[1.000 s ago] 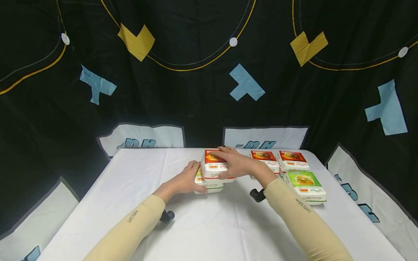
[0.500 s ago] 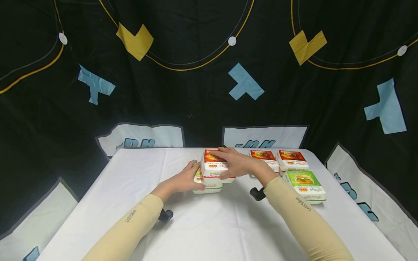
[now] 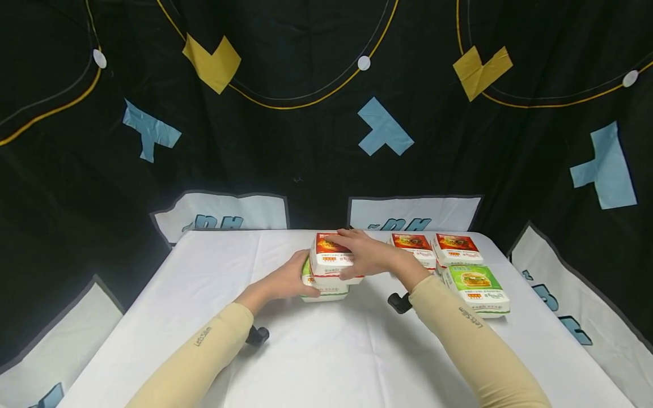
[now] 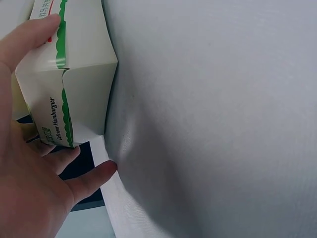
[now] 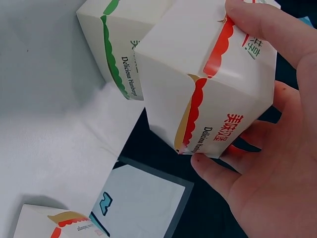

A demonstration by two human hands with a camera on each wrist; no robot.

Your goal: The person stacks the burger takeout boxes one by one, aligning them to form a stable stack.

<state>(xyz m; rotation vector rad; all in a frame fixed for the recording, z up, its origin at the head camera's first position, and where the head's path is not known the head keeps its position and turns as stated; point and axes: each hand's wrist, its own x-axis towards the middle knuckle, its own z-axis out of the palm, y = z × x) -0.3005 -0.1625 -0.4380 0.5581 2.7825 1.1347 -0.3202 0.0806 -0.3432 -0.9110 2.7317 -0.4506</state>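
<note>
My right hand (image 3: 371, 256) grips a red-and-white hamburger box (image 3: 330, 273), thumb on its near face and fingers round the far side. That box sits over a green-and-white hamburger box (image 3: 334, 296) and covers most of its top. At the lower box's left side, my left hand (image 3: 287, 279) holds it between thumb and fingers. In the left wrist view the thumb presses the front of the green box (image 4: 86, 44), with fingertips behind. The right wrist view has the red box (image 5: 213, 64) slightly tilted, partly hiding the green one (image 5: 124, 47).
Two more red hamburger boxes, one in the middle (image 3: 412, 249) and one at the far right (image 3: 457, 249), stand near the table's back edge. A green hamburger box (image 3: 476, 290) lies before them. White cloth covers the table (image 3: 326, 362); a black curtain (image 3: 306, 153) hangs behind.
The red box and my right hand have shifted slightly left over the green box. My left hand has stayed nearly in place on the green box.
</note>
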